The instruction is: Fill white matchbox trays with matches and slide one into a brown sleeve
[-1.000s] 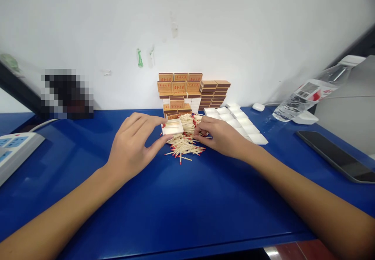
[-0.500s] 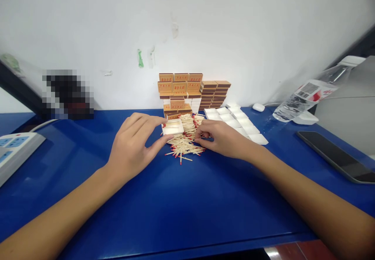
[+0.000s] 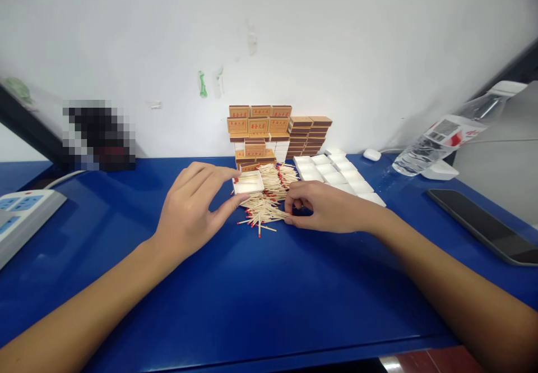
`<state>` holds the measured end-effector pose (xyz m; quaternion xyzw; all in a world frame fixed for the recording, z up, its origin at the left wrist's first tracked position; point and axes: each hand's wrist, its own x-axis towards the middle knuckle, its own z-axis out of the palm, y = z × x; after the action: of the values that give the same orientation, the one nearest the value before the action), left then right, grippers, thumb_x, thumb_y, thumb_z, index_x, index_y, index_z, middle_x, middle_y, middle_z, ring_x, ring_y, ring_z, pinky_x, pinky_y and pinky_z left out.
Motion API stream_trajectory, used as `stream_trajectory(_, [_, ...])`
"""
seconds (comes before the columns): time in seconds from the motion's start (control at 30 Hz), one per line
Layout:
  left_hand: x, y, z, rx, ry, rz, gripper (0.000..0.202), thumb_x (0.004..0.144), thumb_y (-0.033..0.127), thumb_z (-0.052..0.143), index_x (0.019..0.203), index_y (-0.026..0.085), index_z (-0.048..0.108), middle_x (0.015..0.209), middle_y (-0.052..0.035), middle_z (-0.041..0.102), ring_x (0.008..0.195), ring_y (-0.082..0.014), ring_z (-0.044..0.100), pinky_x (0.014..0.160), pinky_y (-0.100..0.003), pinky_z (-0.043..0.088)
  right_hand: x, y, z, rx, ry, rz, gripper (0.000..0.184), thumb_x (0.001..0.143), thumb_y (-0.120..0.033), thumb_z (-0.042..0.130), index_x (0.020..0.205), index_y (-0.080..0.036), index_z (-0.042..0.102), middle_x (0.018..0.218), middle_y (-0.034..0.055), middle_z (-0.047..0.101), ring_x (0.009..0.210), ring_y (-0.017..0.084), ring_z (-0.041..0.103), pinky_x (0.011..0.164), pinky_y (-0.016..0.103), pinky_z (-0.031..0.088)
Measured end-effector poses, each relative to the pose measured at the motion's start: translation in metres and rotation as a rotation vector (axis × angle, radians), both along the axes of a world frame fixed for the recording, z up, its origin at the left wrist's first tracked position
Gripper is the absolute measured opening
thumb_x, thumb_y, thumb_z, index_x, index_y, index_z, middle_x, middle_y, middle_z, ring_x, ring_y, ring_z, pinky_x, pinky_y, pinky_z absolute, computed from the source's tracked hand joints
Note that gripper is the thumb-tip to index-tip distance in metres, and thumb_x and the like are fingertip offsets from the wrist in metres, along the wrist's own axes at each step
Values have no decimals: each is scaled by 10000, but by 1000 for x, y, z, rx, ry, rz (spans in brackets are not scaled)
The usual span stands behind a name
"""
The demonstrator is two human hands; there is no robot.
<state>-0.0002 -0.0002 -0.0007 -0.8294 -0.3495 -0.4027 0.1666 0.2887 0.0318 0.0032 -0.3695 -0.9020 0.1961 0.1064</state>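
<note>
My left hand [image 3: 191,210] steadies a small white matchbox tray [image 3: 251,188] between thumb and fingers, at the left side of the match pile. A few red-tipped matches lie inside it, along its far side. My right hand [image 3: 325,207] is at the right edge of the loose pile of matches [image 3: 269,181], thumb and fingertips pinched on a match at the pile's front right. Its other fingers are curled in. Some of the pile is hidden behind the tray and my right hand.
Stacked matchboxes [image 3: 258,125] stand against the wall behind the pile. Rows of white trays [image 3: 334,177] lie right of it. Farther right are a tilted water bottle [image 3: 445,132] and a phone [image 3: 483,224]. A power strip [image 3: 31,210] sits at the left on the blue table [image 3: 235,305].
My right hand has shifted slightly toward me and to the right, down to the pile's front right edge. My left hand and the tray have barely moved.
</note>
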Motion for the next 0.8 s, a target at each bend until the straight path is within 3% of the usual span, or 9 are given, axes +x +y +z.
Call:
stream_trajectory(0.3, [-1,-1,2,13,13,2,292,937,313,775,1186,208,664,1089,-58,784,978,-234,701,894,-409,566,15,3,8,-108,-42,-25,126,886,-311,697,812,-209,704,796,18,679,695,154,571,618,296,411])
stream_trajectory(0.5, [0,0,1,7,9,0,265,958,327,750,1191,232,667,1089,-54,784,971,-235,707,887,-407,560,24,12,16,-341,60,-54,333,921,-514,685,801,-205,726,637,-13,602,571,127,483,536,287,340])
stream_trajectory(0.63, [0,0,0,8,0,-1,274,955,326,751,1201,232,676,1088,-59,785,969,-241,712,892,-418,561,32,24,10,-431,141,-151,391,860,-600,739,812,-211,738,663,-3,626,596,136,501,553,294,347])
stream_trajectory(0.8, [0,-1,1,10,-1,-8,281,945,315,764,1199,238,669,1088,-52,784,972,-236,709,898,-416,562,42,35,0,-420,140,-224,435,816,-649,768,784,-215,768,745,46,709,712,187,606,633,320,438])
